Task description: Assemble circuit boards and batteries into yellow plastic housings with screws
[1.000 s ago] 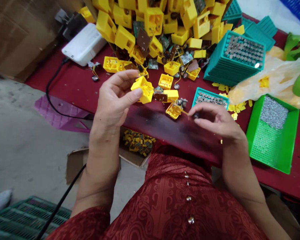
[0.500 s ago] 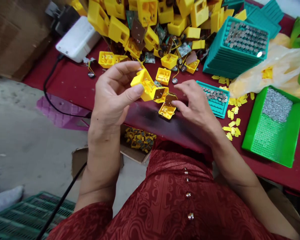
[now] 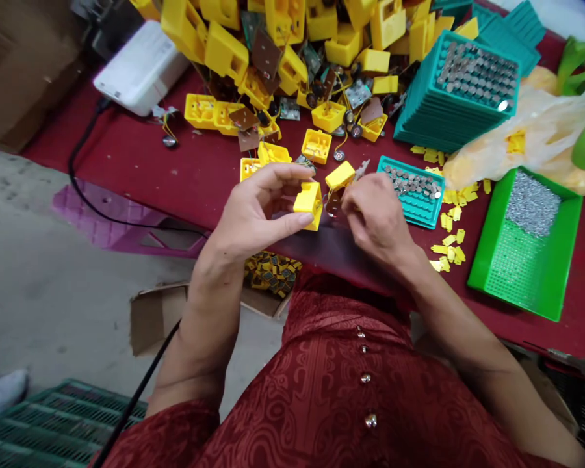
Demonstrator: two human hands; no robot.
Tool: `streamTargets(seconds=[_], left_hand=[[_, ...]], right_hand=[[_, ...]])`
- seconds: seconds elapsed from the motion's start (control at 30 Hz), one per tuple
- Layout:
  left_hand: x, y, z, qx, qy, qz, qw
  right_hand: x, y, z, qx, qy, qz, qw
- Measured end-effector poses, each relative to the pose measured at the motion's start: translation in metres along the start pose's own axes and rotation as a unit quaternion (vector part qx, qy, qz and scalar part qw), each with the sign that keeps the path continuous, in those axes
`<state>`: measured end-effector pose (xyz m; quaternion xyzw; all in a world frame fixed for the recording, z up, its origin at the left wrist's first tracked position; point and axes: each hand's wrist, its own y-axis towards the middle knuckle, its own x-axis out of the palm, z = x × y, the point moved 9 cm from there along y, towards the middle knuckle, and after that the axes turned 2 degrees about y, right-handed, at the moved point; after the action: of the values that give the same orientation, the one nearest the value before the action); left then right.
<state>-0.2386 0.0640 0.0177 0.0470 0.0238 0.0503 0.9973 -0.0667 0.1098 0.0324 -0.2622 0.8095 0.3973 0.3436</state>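
Observation:
My left hand pinches a small open yellow plastic housing between thumb and fingers, above the table's front edge. Just right of it, my right hand is closed, knuckles up, at a smaller yellow plastic cover. A brown circuit board with thin wires hangs below this cover, partly hidden by my right fingers. A grey pointed piece sticks up behind that hand, too blurred to name. Further yellow housings lie behind my left hand, and another one stands open beyond both hands.
Yellow housings and circuit boards pile up at the back. To the right are a teal tray of small metal discs, a stack of teal trays, small yellow pieces and a green basket of screws. A white box lies left.
My left hand has moved right and down with the housing, which is now turned. My right fingers have curled closed, and the cover with its board has been lifted and turned over.

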Motion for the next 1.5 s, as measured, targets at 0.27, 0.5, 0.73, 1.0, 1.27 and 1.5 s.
streamTargets(seconds=[0.27, 0.5, 0.73, 1.0, 1.27, 1.5], left_hand=[[-0.029, 0.004, -0.013, 0.021, -0.013, 0.063, 0.998], [-0.028, -0.002, -0.018, -0.030, 0.046, 0.031, 0.998], [-0.006, 0.000, -0.018, -0.068, 0.123, -0.045, 0.989], [0.008, -0.006, -0.003, -0.043, 0.134, -0.037, 0.989], [0.004, -0.029, 0.008, 0.000, 0.126, -0.008, 0.992], [0.003, -0.023, 0.031, 0.034, 0.098, 0.016, 0.994]], right_hand=[[-0.026, -0.032, -0.005, 0.060, 0.124, 0.001, 0.990], [-0.019, -0.021, 0.031, 0.106, -0.034, 0.021, 0.994], [-0.008, -0.010, 0.048, 0.108, -0.074, 0.013, 0.991], [-0.004, 0.031, 0.013, 0.075, 0.011, -0.032, 0.997], [-0.016, 0.047, 0.015, 0.111, 0.110, -0.031, 0.987], [0.006, 0.003, 0.018, 0.128, -0.097, -0.039, 0.986]])
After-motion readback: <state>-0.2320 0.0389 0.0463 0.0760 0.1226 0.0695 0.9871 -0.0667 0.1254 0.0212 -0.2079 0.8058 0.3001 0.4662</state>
